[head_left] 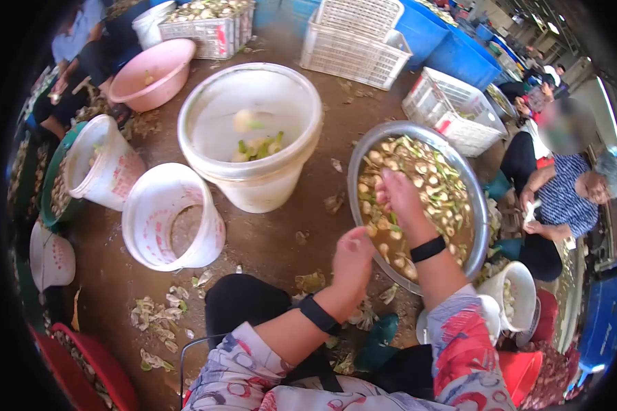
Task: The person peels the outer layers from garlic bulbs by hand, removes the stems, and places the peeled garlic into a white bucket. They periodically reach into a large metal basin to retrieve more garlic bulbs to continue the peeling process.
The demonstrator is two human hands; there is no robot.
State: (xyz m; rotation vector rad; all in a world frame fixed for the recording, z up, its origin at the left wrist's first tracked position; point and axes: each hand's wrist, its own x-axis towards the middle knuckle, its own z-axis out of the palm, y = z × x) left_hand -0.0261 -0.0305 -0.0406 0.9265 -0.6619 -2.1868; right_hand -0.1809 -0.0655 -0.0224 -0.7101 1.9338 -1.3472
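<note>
Two hands: right hand [395, 195] reaches into metal basin [479, 205], grip unclear; left hand [352, 259] loosely curled, empty.
Risk: basin could tip and spill.

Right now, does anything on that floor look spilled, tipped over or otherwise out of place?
Yes. Two white buckets lie tipped on their sides beside the upright bucket. Pale vegetable trimmings are scattered over the wet brown floor, outside any container.
</note>
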